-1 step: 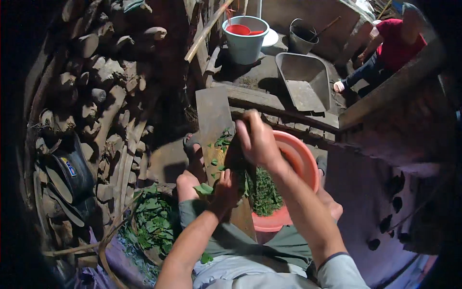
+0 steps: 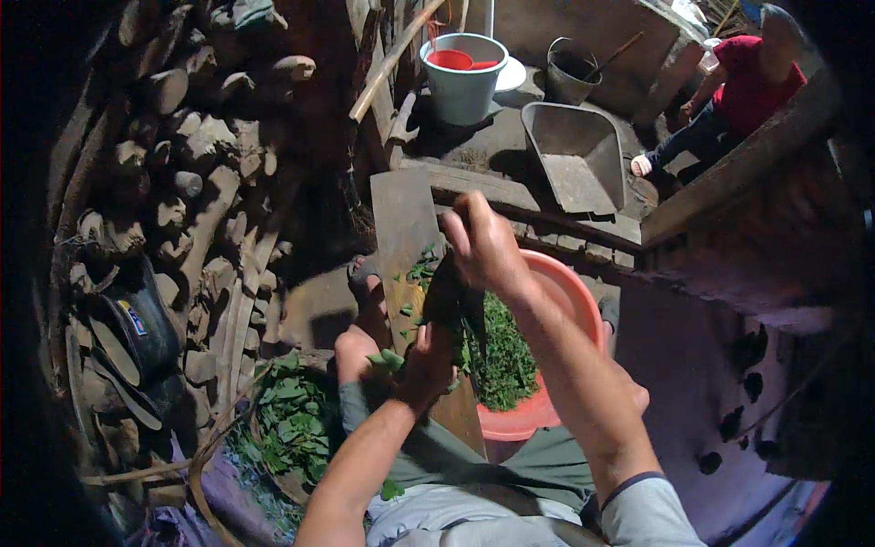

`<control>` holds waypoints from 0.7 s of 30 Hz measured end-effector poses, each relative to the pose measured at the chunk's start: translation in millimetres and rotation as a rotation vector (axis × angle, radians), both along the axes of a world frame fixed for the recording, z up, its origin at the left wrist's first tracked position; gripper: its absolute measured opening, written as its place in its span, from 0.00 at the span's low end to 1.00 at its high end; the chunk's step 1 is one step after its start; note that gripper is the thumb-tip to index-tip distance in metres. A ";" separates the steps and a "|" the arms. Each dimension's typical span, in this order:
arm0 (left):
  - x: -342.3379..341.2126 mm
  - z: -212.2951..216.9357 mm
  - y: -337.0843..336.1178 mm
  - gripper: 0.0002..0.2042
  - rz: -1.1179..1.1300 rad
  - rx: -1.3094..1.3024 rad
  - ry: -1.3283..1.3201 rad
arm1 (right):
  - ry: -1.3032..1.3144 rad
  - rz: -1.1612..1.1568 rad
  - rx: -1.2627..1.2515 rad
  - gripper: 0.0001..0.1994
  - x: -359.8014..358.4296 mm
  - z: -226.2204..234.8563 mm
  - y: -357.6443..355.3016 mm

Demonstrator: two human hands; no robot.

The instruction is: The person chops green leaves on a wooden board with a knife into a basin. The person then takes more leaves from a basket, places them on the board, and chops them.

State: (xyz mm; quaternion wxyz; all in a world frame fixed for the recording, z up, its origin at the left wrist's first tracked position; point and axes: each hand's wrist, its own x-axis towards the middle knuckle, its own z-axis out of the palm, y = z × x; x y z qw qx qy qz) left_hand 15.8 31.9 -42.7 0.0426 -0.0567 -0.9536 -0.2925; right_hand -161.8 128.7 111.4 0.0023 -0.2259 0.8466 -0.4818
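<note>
My right hand (image 2: 488,246) is closed round the handle of a dark-bladed knife (image 2: 444,294), whose edges are hard to make out in shadow. The blade stands over a long wooden board (image 2: 403,214) lying across my lap. Just below it, my left hand (image 2: 430,372) presses a bunch of green leaves (image 2: 386,361) onto the board, fingers bent round them. Cut bits of leaf lie on the wood near the blade. Right of the board, a pink basin (image 2: 581,301) holds finely chopped greens (image 2: 509,360), partly covered by my right forearm.
Whole leaves (image 2: 290,415) are heaped by my left knee. Stacked firewood (image 2: 205,137) fills the left side, with a black container (image 2: 137,333) against it. Ahead are a pale bucket (image 2: 465,87), a dark pail (image 2: 572,75) and a metal trough (image 2: 579,155). A person in red (image 2: 756,87) sits far right.
My right hand has risen slightly with the knife. My left hand stays on the leaves with little shift, and more chopped greens show in the basin beside the board.
</note>
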 end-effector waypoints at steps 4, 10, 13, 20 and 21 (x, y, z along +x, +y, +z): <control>-13.9 -16.5 4.7 0.21 -0.007 -0.243 0.150 | -0.212 0.000 0.047 0.14 -47.7 26.8 -28.0; -12.4 -36.4 -2.3 0.17 0.262 0.057 -0.142 | 0.189 -0.011 -0.065 0.09 48.8 -15.3 -1.3; -29.0 -10.6 8.8 0.13 0.101 -0.108 -0.293 | 0.302 -0.045 -0.090 0.10 125.5 -69.3 32.6; 0.0 -19.2 -3.7 0.19 -0.035 -0.099 0.080 | 0.064 0.048 -0.043 0.09 17.3 -3.8 -0.4; -0.5 -18.5 -4.2 0.22 -0.143 -0.167 0.327 | -0.112 0.044 0.012 0.10 -2.1 10.9 -5.5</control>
